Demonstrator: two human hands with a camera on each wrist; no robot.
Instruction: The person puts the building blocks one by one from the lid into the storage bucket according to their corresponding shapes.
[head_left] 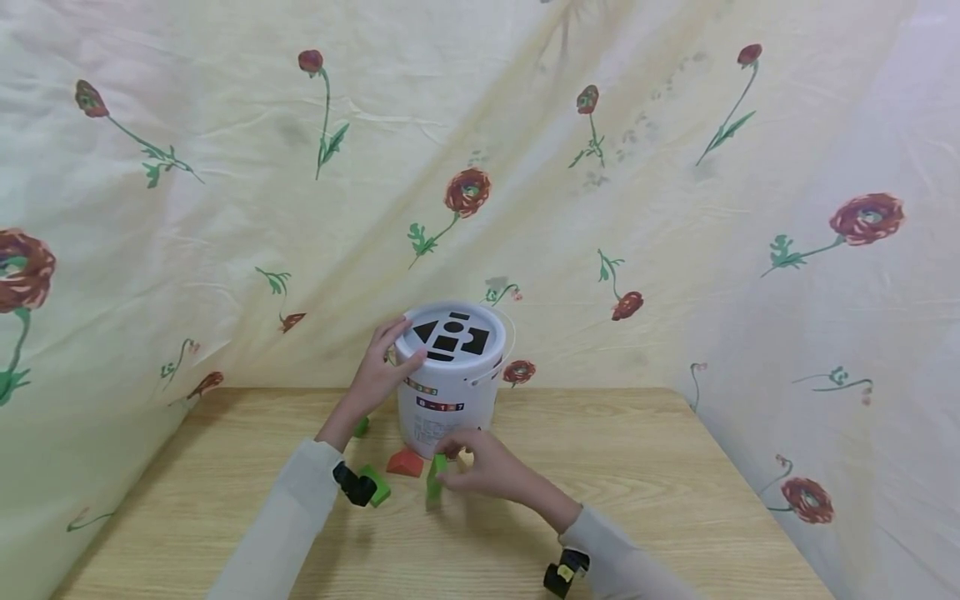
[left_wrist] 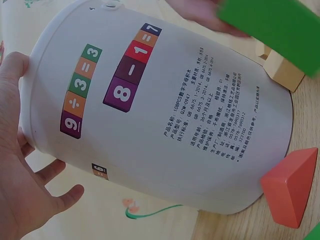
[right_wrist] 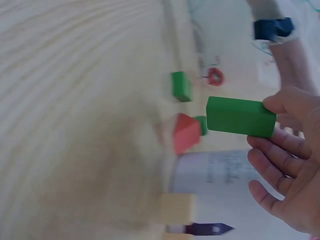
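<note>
a white bucket (head_left: 448,392) stands upright on a wooden table (head_left: 675,500), near its back edge, in front of a pale cloth (head_left: 225,208) printed with red flowers. its flat lid (head_left: 452,335) has black shape-holes cut in it, and its side shows rows of coloured number squares and small black print. a thin wire handle (head_left: 510,337) hangs down at the bucket's right side.

the left hand (head_left: 382,367) rests against the bucket's upper left side, fingers spread and fairly straight, fingertips touching the rim of the lid; the thumb lies on the wall below. it wraps round nothing, just braces the bucket. the left wrist view shows the same palm (left_wrist: 20,165) open against the white wall.

the right hand (head_left: 480,471) is low in front of the bucket, just above the table, and pinches a green block (head_left: 434,478) between thumb and curled fingers. the block is a long rectangular piece, and in the right wrist view (right_wrist: 241,117) it sticks out from the fingertips (right_wrist: 280,104) clear of the table.

a red triangular block (head_left: 405,462) lies on the table touching or just beside the foot of the bucket, left of the held block. another green block (head_left: 377,485) lies further left, near the left sleeve, and a small green piece (head_left: 362,427) sits behind the left wrist. a pale wooden block (right_wrist: 178,208) lies by the bucket's base in the right wrist view.
</note>
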